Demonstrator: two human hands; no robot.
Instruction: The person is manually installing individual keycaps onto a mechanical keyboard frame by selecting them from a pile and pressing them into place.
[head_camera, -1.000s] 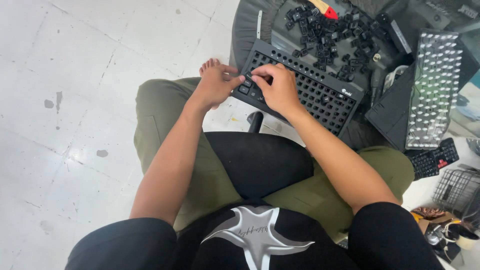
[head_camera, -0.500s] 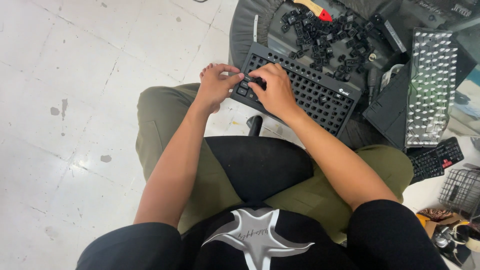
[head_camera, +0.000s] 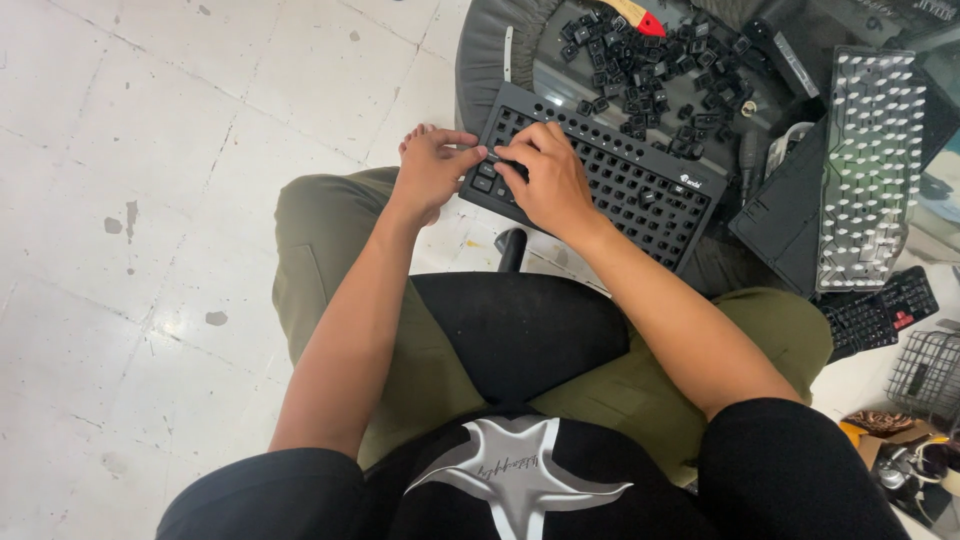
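Observation:
A black keyboard frame (head_camera: 640, 185) with most of its keys removed lies tilted across my knee and the edge of a round dark tray (head_camera: 490, 50). My left hand (head_camera: 430, 165) grips the frame's left end, thumb and fingers around its corner. On the frame's left part rests my right hand (head_camera: 550, 180), fingers curled and pressing on a key; whether it holds a keycap I cannot tell. A heap of loose black keycaps (head_camera: 660, 70) fills the tray beyond the frame.
A bare white keyboard plate (head_camera: 870, 170) lies on a black case at the right. Below it sit a small black keyboard (head_camera: 880, 315) and a wire basket (head_camera: 925, 370). White tiled floor (head_camera: 150, 150) spreads left. My olive trousers and a black seat are below.
Both hands have stayed at the frame's left end. The camera view has shifted slightly, and my right-hand fingers have crept a little toward the corner.

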